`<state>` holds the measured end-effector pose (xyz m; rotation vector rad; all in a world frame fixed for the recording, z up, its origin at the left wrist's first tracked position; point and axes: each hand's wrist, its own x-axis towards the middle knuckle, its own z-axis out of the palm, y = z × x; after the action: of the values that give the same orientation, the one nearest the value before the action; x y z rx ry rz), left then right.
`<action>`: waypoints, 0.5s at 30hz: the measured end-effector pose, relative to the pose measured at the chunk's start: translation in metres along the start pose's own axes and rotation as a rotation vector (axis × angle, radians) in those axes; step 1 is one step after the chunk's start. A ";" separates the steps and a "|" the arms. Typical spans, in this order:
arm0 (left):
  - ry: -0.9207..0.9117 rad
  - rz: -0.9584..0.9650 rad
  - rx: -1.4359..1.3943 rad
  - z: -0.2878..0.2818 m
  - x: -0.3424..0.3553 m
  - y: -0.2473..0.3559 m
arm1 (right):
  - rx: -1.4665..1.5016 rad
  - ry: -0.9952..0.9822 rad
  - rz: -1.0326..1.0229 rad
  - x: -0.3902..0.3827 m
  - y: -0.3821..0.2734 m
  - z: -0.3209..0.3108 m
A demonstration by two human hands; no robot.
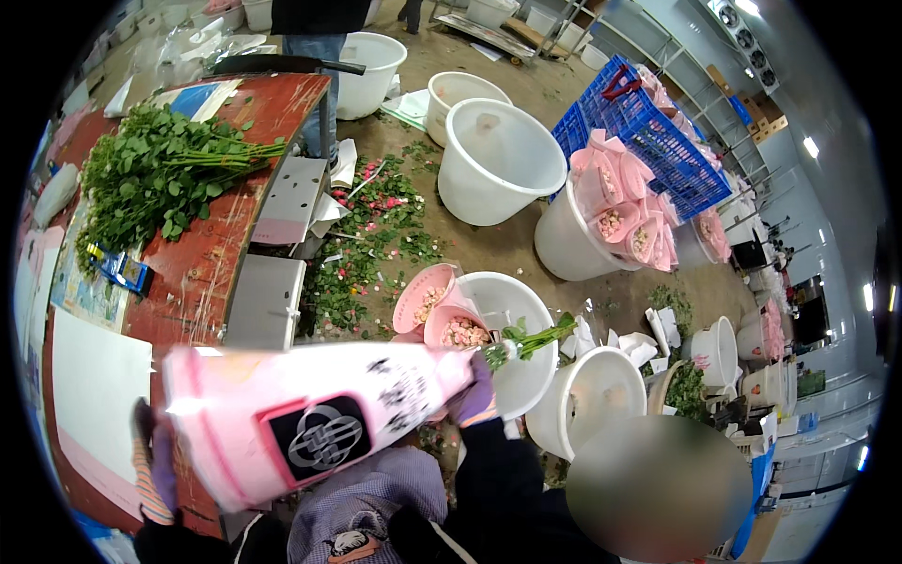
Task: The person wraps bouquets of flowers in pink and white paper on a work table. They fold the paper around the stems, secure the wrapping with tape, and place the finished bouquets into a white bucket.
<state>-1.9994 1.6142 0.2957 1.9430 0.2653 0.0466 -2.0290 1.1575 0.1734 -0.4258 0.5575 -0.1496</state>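
Observation:
I hold a flower bouquet in a pink paper sleeve crosswise in front of me, with green cut stems sticking out to the right. My left hand, in a striped glove, supports the wide end of the sleeve. The narrow stem end is gripped by my right hand in a purple glove. Just past the stems stands a white bucket that holds two more pink-wrapped bouquets.
A red worktable at left carries a heap of leafy green stems and papers. White buckets stand about the floor, one full of pink bouquets. A blue crate leans behind. Leaves and petals litter the floor. A person stands at the back.

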 end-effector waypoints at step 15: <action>-0.919 0.537 0.270 0.468 0.054 0.176 | -1.077 0.568 -0.329 0.171 -0.277 -0.187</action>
<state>-1.8448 1.1360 0.2747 2.0391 -0.8915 -0.5408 -1.9932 0.7992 0.0669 -1.5559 1.1130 -0.2841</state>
